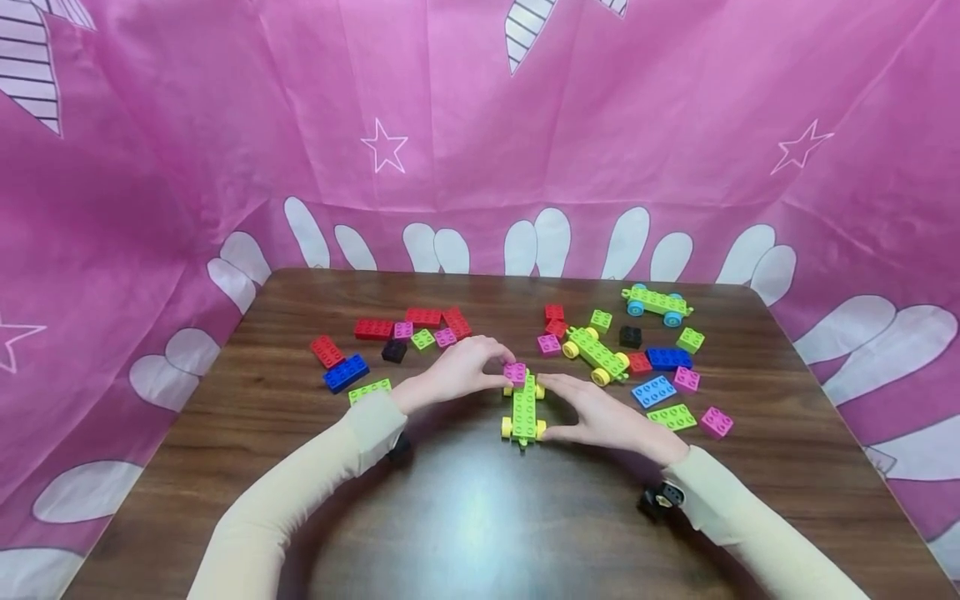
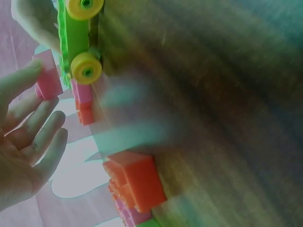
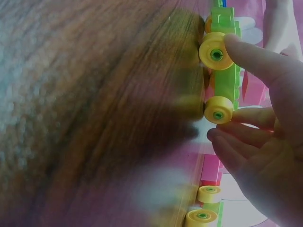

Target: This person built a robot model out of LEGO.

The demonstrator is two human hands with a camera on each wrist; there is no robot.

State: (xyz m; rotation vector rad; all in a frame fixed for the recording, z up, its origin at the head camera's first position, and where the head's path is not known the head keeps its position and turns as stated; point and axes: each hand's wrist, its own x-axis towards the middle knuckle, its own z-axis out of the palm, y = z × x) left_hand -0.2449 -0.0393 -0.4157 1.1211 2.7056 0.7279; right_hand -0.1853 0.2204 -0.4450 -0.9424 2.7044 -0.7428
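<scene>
— Head view first: what's in the middle of the table (image 1: 247, 392)?

— That green wheeled base (image 1: 523, 410) with yellow wheels, lying lengthwise toward the person, near the table's center. A small pink brick (image 1: 514, 372) sits at its far end.

— Who has hold of what?

— Her left hand (image 1: 456, 373) pinches the pink brick with curled fingertips, right at the far end of the base. I can't tell whether the brick is pressed on or just touching. In the left wrist view the fingers (image 2: 33, 137) look fairly straight, with the thumb tip against the pink brick (image 2: 47, 81).

— And the other hand?

— The right hand (image 1: 600, 414) is cupped beside the base, thumb at the near wheel, forefinger up near the far end. The right wrist view shows the thumb (image 3: 251, 54) touching 1 yellow wheel (image 3: 216, 51) and the fingers loosely curled just beside the other one.

— Anything else around?

— A second green wheeled base (image 1: 597, 354) with yellow wheels lies just right of the hands, and a third with blue wheels (image 1: 657, 303) sits near the far right edge. Loose red, blue, black, pink and green bricks are scattered on both sides, among them a blue brick (image 1: 346, 372) on the left. Pink cloth (image 1: 480, 125) with white stars hangs behind the table.
</scene>
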